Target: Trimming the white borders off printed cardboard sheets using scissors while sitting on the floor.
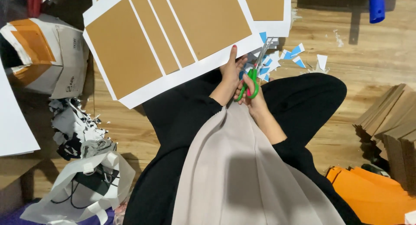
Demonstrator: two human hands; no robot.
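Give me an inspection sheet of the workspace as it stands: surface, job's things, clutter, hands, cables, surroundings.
Surface: wooden floor; the person sits on it.
Job's things: white sheet with brown panels, held at its lower edge; green-handled scissors at that edge.
Clutter: blue-and-white offcuts beside the scissors; shredded paper at left.
Hands: left hand grips the sheet; right hand is in the scissor handles.
Cables: nothing seen.
Surroundings: cardboard box at left, white bag below it, brown card stack and orange sheets at right, blue tube at top.
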